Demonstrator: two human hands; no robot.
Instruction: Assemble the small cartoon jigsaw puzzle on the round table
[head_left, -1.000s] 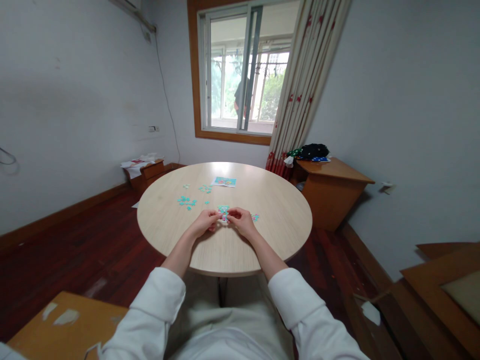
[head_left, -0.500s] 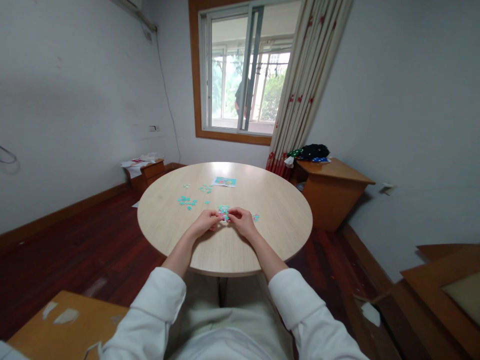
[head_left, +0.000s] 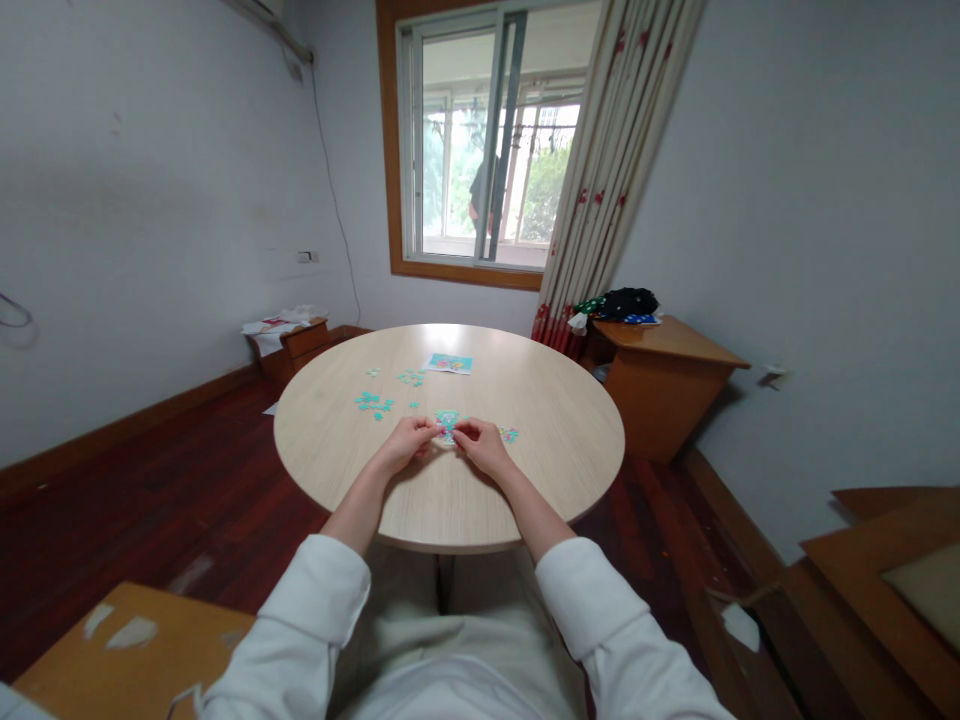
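Joined jigsaw puzzle pieces [head_left: 448, 418], turquoise with pink and white, lie near the middle of the round table [head_left: 559, 475]. My left hand [head_left: 410, 440] is closed at their left edge, thumb and fingers pinched on a puzzle piece. From the right, my right hand [head_left: 481, 443] pinches another part of the puzzle, its fingertips close to the left ones. The fingers cover some of the pieces, so their exact fit cannot be made out. Just beyond my right hand are a few loose multicoloured pieces [head_left: 510, 435].
Loose turquoise pieces [head_left: 373, 402] lie to the left, with paler ones [head_left: 411, 377] farther back. A picture card [head_left: 450, 364] rests toward the far side. A wooden desk [head_left: 667, 350] bearing dark cloth [head_left: 631, 302] stands at right, and a wooden board [head_left: 127, 640] is at lower left.
Both hands have shifted very slightly at the puzzle, and a little more of the joined pieces shows between them. The loose pieces and the card look unmoved.
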